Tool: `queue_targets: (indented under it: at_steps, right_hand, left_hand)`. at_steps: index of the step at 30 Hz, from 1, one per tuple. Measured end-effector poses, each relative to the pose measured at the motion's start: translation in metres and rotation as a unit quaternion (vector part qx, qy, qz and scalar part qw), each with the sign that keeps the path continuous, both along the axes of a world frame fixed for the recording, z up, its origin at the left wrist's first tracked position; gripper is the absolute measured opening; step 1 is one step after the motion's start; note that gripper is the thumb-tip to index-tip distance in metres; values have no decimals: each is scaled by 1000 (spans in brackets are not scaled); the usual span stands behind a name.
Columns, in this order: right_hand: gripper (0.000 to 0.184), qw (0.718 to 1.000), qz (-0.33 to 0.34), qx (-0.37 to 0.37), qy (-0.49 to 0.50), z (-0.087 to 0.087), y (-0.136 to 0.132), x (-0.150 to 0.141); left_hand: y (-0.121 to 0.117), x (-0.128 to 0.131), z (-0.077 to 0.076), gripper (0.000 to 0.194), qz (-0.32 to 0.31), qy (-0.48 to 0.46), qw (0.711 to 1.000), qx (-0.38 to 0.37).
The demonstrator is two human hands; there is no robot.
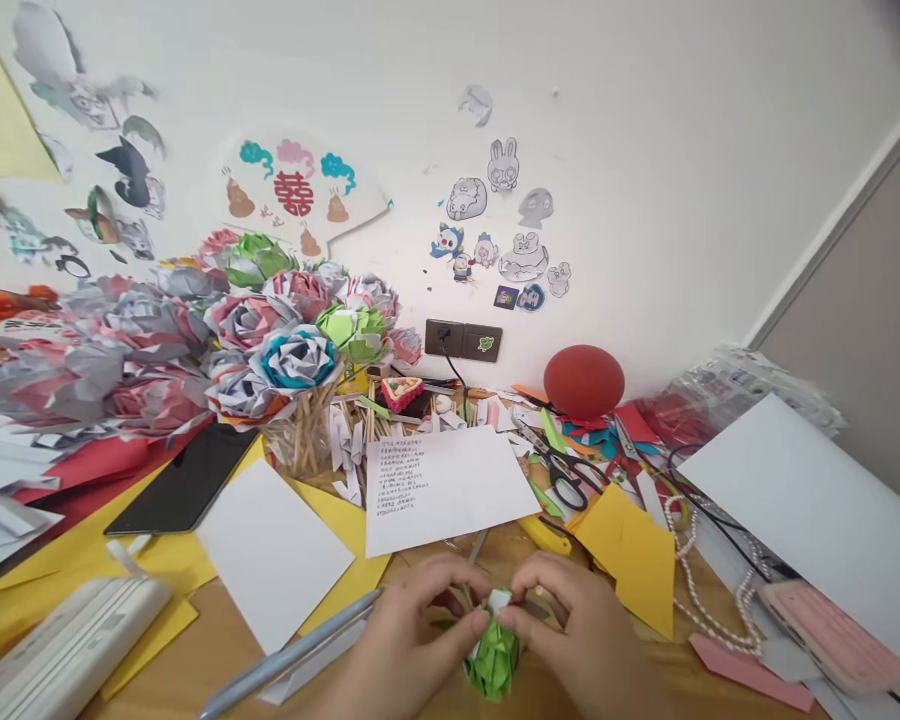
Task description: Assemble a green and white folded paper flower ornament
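A small green paper flower (493,665) with layered folded petals is low in the middle of the view, over the wooden table. My left hand (435,625) grips it from the left, thumb and fingers pinched near its top. From the right, my right hand (566,625) pinches the same top edge, where a bit of white paper shows between the thumbs. Parts of the flower's back are hidden by my fingers. A grey-blue pen (292,650) lies just left of my left wrist.
Handwritten paper (442,490) lies ahead, black-handled scissors (566,480) and a yellow-handled cutter (544,535) to its right. Large paper flowers (255,330) stand at the back left. Also around are a black tablet (184,480), a white power strip (75,650), a red balloon (583,382) and a pearl string (690,590).
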State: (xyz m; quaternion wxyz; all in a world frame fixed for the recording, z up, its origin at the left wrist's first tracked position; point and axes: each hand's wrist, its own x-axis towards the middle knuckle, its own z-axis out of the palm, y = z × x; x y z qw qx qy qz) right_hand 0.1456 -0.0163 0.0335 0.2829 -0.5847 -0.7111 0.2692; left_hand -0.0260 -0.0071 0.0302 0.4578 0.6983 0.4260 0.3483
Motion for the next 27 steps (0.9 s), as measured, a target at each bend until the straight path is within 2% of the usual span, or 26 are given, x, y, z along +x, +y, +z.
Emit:
queue_targets:
  at_steps: [3,6,11,15,20,22,27]
  right_hand:
    - [7,1000,24,11,12,-1,0,1]
    - [9,999,21,-20,19,-1,0,1]
    - [5,999,15,-42,31,-2,1,0]
    - [7,997,34,-52,45,-7,3,0]
    - [8,992,38,-83,82,-11,4,-1]
    - [9,992,34,-89,84,-11,4,-1]
    - [11,992,30,-98,73,-16,3,-3]
  left_hand:
    - [-1,-1,-3,11,7,-6,1000,26]
    - [-1,-2,-5,15,-3,-8,999,51]
    - [-2,-3,-5,17,-8,40,992,116]
    - [1,-3,-1,12,3,39,998,41]
    - [9,-2,-6,12,-27,-51,992,-114]
    - [9,-1,-7,13,-31,-57,989,-133]
    - [6,0,-3,10,-40,5,993,-113]
